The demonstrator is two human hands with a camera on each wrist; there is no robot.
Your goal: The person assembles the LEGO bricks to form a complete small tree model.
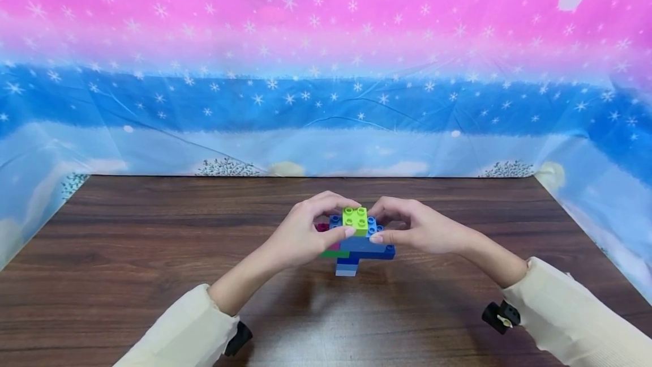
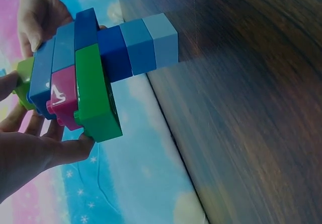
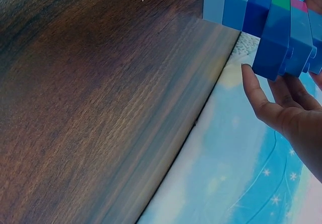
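A structure of toy building bricks (image 1: 364, 247) stands on the table, with a narrow column of blue and pale blue bricks (image 2: 138, 48) at its foot. Wider layers sit above it: a green brick (image 2: 93, 95), a magenta brick (image 2: 64, 93) and several blue ones. On top is a lime green brick (image 1: 354, 221) with four-stud face upward. My left hand (image 1: 305, 231) pinches this lime brick, thumb in front and index finger behind. From the other side, my right hand (image 1: 423, 225) holds the upper blue bricks (image 1: 372, 225), its thumb at their front edge. One right finger extends beside the lower blue brick (image 3: 271, 50).
The dark wood-grain table (image 1: 153, 242) reaches back to a pink and blue snowflake cloth (image 1: 326, 101), which also hangs along both sides. Black wrist devices (image 1: 238, 338) show under both cream sleeves (image 1: 178, 330).
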